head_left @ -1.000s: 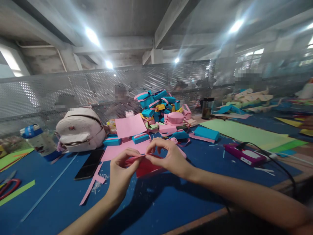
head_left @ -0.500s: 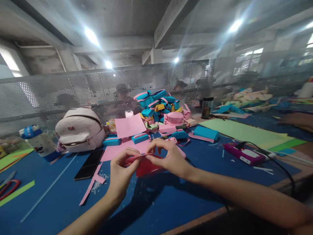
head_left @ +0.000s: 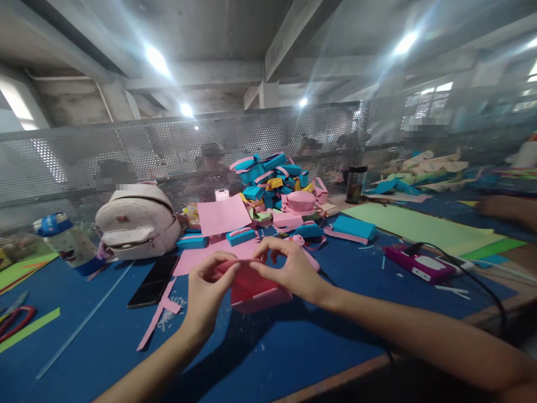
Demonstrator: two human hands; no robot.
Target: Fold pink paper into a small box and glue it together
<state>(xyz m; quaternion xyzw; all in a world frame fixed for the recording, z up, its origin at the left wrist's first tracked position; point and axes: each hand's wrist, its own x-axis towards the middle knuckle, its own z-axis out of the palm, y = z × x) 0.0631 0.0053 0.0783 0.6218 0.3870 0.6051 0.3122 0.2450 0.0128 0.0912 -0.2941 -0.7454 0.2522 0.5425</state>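
A folded pink paper box (head_left: 260, 298), reddish in shadow on its inner side, is held just above the blue table (head_left: 319, 358). My left hand (head_left: 207, 294) pinches its left edge between thumb and fingers. Opposite, my right hand (head_left: 291, 271) grips the upper right edge, thumb towards the left hand. The fingertips partly hide the box's upper rim. Behind the hands lie a pink paper sheet (head_left: 224, 214) and a small blue paper box (head_left: 240, 237) with a pink strip.
At the left are a white backpack (head_left: 136, 224), a bottle (head_left: 69, 246), a black phone (head_left: 152, 281) and red-handled scissors (head_left: 19, 323). A heap of blue and pink paper boxes (head_left: 272, 173) stands behind. Rightward are a purple power bank (head_left: 419, 264), green sheets (head_left: 419, 226) and another person's hand (head_left: 505, 210).
The pink paper has been tilted and opened out, so its lower pink side now shows between my hands. Both hands stay nearly in place. The co-worker's hand at the right has shifted slightly.
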